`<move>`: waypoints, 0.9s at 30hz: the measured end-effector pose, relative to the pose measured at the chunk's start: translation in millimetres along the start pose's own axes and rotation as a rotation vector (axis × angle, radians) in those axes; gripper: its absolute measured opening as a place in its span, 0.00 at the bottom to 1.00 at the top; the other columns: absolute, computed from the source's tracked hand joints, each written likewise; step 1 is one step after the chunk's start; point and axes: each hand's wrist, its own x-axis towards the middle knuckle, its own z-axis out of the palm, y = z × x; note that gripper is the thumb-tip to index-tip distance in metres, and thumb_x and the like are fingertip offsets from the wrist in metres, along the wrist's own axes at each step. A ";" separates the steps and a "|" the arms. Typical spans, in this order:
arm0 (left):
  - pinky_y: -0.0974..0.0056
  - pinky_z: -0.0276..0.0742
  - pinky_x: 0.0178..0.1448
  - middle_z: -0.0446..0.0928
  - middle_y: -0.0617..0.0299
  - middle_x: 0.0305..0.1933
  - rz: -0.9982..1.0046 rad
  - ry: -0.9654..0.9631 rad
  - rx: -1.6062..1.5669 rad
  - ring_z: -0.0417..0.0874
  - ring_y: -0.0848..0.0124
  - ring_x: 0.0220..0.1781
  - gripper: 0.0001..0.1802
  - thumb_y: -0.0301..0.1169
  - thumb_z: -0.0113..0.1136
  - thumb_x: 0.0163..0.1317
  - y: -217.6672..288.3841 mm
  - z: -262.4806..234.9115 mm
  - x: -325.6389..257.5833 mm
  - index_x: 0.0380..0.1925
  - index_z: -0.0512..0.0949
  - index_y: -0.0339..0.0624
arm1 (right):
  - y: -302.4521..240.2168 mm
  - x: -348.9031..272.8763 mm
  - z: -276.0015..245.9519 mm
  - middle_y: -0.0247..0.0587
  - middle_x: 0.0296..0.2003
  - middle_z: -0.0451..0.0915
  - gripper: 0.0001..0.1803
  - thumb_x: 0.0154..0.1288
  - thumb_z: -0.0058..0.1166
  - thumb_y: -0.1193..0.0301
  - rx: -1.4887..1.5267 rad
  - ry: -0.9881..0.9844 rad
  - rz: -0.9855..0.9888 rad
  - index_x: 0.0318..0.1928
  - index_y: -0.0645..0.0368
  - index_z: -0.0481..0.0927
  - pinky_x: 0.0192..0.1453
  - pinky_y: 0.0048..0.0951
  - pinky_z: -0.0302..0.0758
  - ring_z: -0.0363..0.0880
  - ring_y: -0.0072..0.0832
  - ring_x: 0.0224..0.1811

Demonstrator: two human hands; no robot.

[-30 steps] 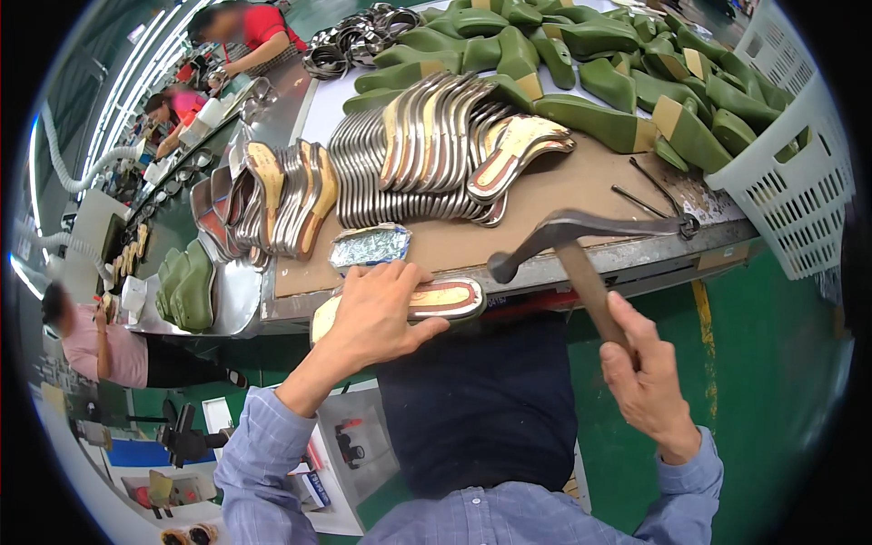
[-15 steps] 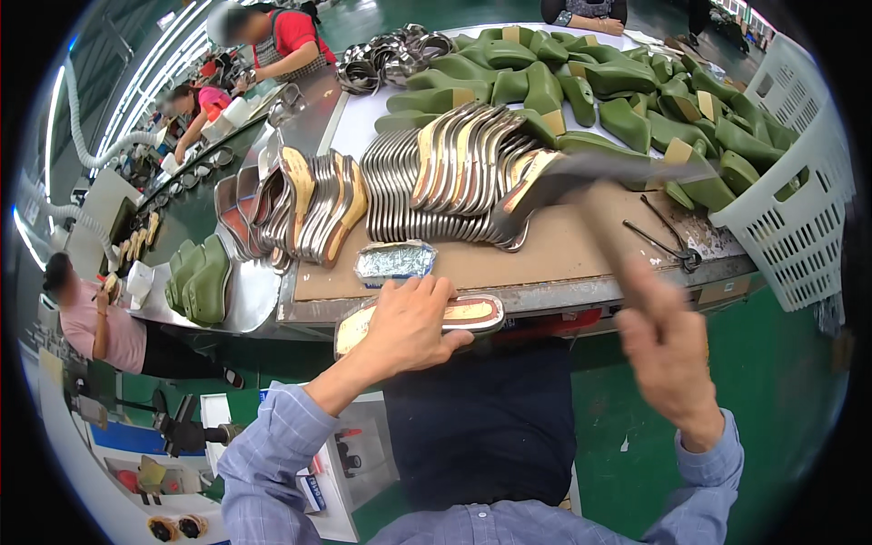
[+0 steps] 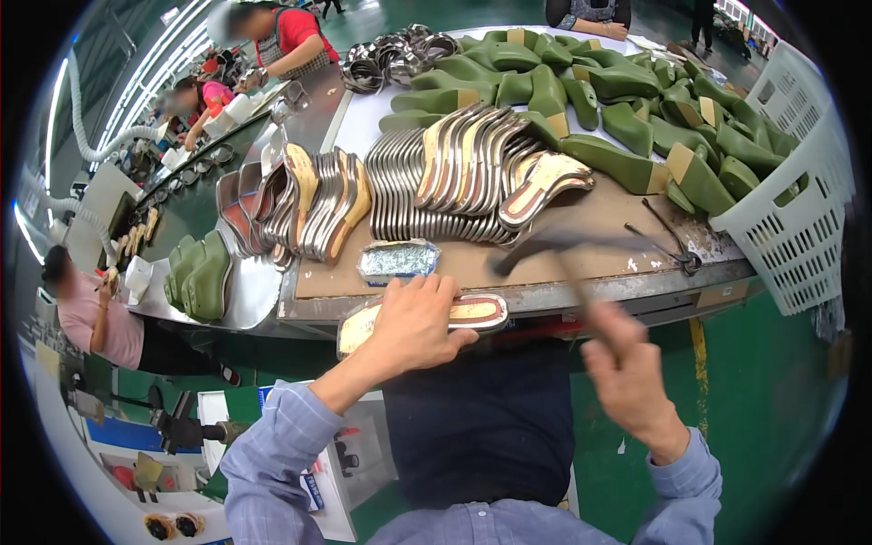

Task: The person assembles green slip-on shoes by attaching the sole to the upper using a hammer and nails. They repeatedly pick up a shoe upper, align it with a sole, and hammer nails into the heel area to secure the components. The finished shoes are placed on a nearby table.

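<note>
At the table's near edge, a shoe last with a cream and brown insole (image 3: 480, 312) lies sole upward. My left hand (image 3: 413, 322) grips it across the middle, thumb toward its right end, so that part is hidden. My right hand (image 3: 631, 372) is closed round the handle of a hammer (image 3: 543, 243), which is blurred by motion. The hammer's dark head is above the table edge, to the right of the last and apart from it. Just beyond my left fingers sits a small block in clear and blue wrapping (image 3: 398, 262).
Stacked insoles (image 3: 468, 168) line the tabletop (image 3: 490, 272). Green shoe lasts (image 3: 627, 82) are heaped behind, with more green lasts (image 3: 207, 282) at left. Pincers (image 3: 672, 243) lie near a white basket (image 3: 790, 218) at right. Several people stand around the far and left sides.
My right hand has swung the hammer down and to the left, its head now lower and nearer the last. My left hand keeps its grip on the last.
</note>
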 end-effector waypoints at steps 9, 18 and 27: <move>0.53 0.68 0.53 0.80 0.54 0.44 0.013 -0.021 0.057 0.81 0.57 0.50 0.34 0.53 0.73 0.51 7.4 0.0 3.8 0.48 0.75 0.41 | 18.7 -2.4 0.5 0.47 0.33 0.83 0.28 0.67 0.61 0.72 -0.314 -0.072 0.085 0.67 0.44 0.75 0.33 0.42 0.81 0.83 0.46 0.28; 0.51 0.78 0.36 0.82 0.50 0.29 0.088 -0.146 0.057 0.86 0.51 0.33 0.45 0.51 0.71 0.42 -1.7 -12.7 9.8 0.58 0.72 0.35 | 179.7 1.7 -17.4 0.48 0.46 0.80 0.25 0.65 0.58 0.71 -1.114 0.110 0.066 0.63 0.46 0.78 0.51 0.49 0.75 0.79 0.49 0.48; 0.64 0.80 0.55 0.81 0.57 0.48 -0.425 1.340 -1.019 0.83 0.67 0.50 0.30 0.37 0.75 0.58 -138.1 -88.3 -150.6 0.54 0.72 0.34 | 184.1 -6.9 -17.6 0.54 0.50 0.75 0.24 0.71 0.50 0.75 -1.020 0.127 0.098 0.66 0.54 0.74 0.55 0.49 0.71 0.73 0.52 0.51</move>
